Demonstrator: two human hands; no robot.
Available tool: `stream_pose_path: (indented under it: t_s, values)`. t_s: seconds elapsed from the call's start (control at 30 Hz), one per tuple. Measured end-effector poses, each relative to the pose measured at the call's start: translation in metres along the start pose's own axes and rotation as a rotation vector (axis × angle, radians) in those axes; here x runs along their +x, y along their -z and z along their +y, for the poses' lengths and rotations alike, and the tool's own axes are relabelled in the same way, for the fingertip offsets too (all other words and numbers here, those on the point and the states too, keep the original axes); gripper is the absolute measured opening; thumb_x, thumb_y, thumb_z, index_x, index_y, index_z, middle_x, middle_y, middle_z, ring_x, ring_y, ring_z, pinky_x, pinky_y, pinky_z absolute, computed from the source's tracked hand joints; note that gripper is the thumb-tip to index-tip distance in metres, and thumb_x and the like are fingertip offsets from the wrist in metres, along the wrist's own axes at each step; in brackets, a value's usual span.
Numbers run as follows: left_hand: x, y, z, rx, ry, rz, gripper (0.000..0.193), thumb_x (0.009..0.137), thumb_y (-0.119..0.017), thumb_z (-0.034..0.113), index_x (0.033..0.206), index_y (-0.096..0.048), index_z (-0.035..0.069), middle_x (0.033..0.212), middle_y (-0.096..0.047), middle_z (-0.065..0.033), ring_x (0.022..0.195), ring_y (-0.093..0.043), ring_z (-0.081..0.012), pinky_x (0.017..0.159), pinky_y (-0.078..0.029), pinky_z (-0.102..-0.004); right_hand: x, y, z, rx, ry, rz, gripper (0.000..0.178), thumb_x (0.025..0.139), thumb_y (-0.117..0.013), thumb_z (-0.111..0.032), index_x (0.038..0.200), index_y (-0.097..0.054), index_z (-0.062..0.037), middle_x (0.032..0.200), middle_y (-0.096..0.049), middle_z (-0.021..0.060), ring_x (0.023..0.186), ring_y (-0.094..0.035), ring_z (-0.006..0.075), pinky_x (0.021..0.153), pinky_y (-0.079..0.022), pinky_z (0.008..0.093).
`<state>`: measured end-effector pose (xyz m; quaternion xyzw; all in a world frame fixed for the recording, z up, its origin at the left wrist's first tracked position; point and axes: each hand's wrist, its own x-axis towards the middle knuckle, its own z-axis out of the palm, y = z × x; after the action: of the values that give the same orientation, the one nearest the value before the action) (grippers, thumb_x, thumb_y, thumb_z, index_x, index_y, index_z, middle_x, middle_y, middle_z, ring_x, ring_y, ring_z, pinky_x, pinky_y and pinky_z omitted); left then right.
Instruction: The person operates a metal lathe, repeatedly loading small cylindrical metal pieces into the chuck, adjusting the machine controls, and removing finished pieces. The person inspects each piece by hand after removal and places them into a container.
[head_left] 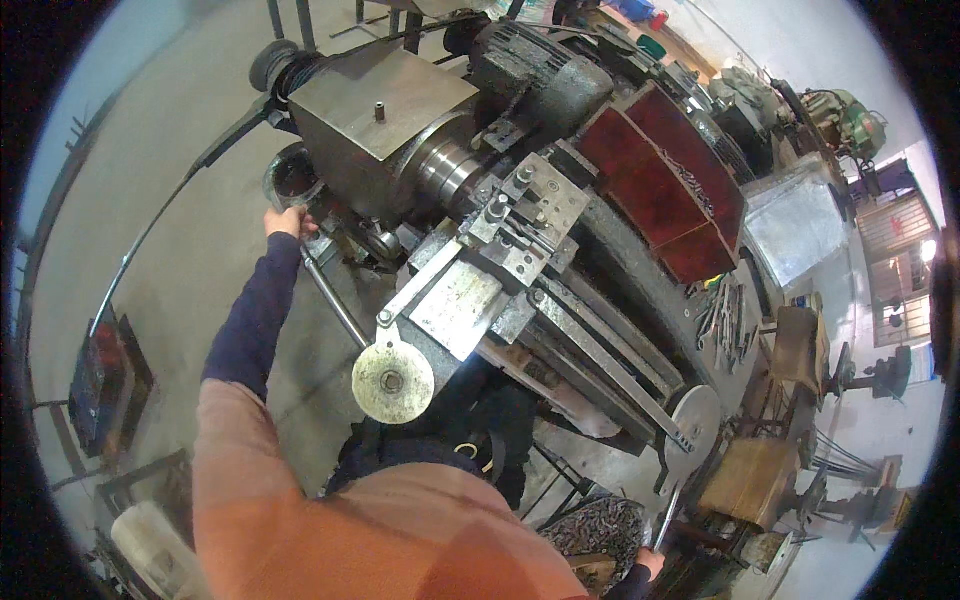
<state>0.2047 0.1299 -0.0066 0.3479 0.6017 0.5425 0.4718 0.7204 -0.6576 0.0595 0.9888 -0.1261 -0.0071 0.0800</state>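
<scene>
At the left of the lathe-like machine, my left hand (288, 221) is closed at the lower edge of a round dark pot (293, 172). What its fingers hold is hidden. The upper end of a steel lever (336, 302) lies right beside that wrist and slants down to a pale round disc (393, 382). Low on the right, my right hand (652, 563) is wrapped round a thin metal lever handle (668, 516), below a larger grey disc (695, 425). Between the discs sits the tool slide with its bolted block (550, 205), facing the shiny steel spindle (450, 170).
Beyond the slide stand a ribbed motor (540, 75) and a dark red tray (650, 180) with small metal parts. Several wrenches (725, 320) lie at the right. A container of small metal pieces (600, 525) is near my right forearm. A thin rod (160, 225) curves across the left.
</scene>
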Motion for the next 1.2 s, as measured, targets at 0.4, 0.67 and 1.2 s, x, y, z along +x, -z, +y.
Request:
stream_pose_path:
  t_s: [0.4, 0.67, 1.2]
  values:
    - [-0.012, -0.001, 0.009, 0.104, 0.031, -0.026, 0.026, 0.072, -0.056, 0.003, 0.087, -0.04, -0.011, 0.066, -0.06, -0.0172, 0.046, -0.06, -0.0243, 0.039, -0.046, -0.031, -0.06, 0.026, -0.023, -0.012, -0.257, -0.11, 0.044, 0.068, -0.055, -0.027, 0.102, -0.058, -0.0006, 0.109, -0.058, 0.021, 0.102, -0.056, 0.0343, 0.086, -0.043, 0.0396]
    - [-0.019, 0.0, 0.019, 0.224, -0.025, 0.024, 0.013, 0.069, -0.054, 0.001, 0.076, -0.048, -0.008, 0.06, -0.058, -0.0164, 0.043, -0.059, -0.0236, 0.037, -0.047, -0.0318, -0.024, 0.014, -0.009, 0.049, -0.182, -0.136, 0.045, 0.065, -0.061, -0.031, 0.099, -0.061, -0.0019, 0.101, -0.061, 0.021, 0.097, -0.057, 0.0362, 0.081, -0.045, 0.0428]
    - [0.014, 0.019, -0.007, 0.399, -0.196, -0.253, 0.029, 0.074, -0.059, 0.012, 0.094, -0.049, -0.007, 0.062, -0.057, -0.0152, 0.043, -0.056, -0.0229, 0.037, -0.047, -0.0324, 0.134, 0.042, -0.053, -0.193, -0.08, 0.049, 0.034, 0.079, -0.051, -0.029, 0.109, -0.057, -0.0143, 0.116, -0.057, 0.006, 0.11, -0.051, 0.0261, 0.087, -0.04, 0.0451]
